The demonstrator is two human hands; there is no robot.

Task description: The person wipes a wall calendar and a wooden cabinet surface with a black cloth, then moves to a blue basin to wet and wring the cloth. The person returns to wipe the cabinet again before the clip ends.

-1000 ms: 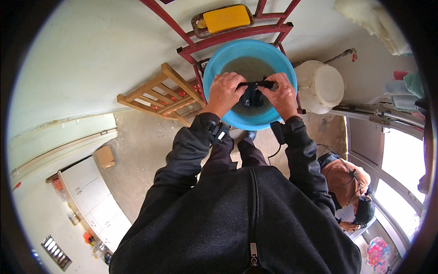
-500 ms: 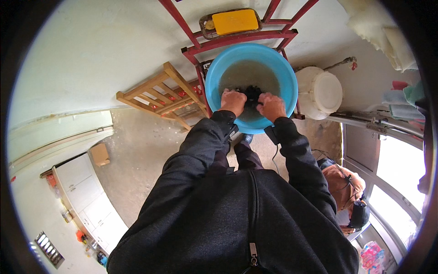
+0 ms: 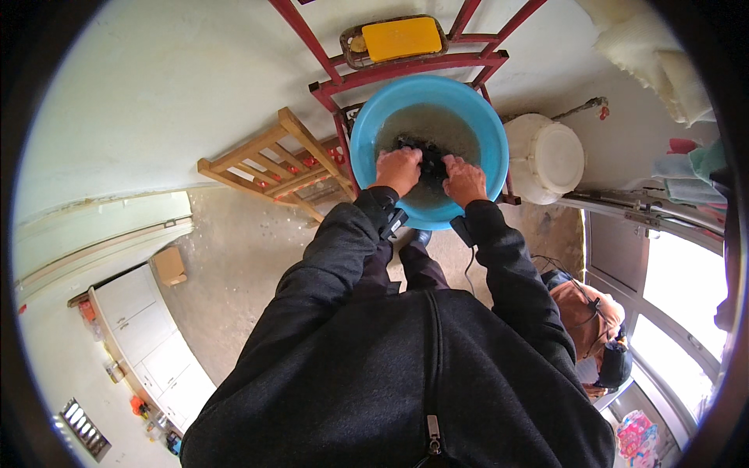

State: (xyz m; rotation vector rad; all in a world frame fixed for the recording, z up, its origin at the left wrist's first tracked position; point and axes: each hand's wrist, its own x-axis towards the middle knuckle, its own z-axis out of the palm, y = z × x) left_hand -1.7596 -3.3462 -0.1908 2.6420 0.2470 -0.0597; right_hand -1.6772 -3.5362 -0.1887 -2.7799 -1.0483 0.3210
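Where both hands [image 3: 431,173] meet, dark cloth [image 3: 425,152] blurs.

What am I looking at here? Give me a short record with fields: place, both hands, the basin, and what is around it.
place: indoor corner with a concrete floor, seen from above
left hand: left hand in the blue basin, gripping a dark cloth
right hand: right hand in the basin, gripping the same dark cloth
basin: blue basin of murky water on a red metal stand
above the basin: yellow block in a dish on the stand
beside it: white bucket to the right, wooden rack to the left
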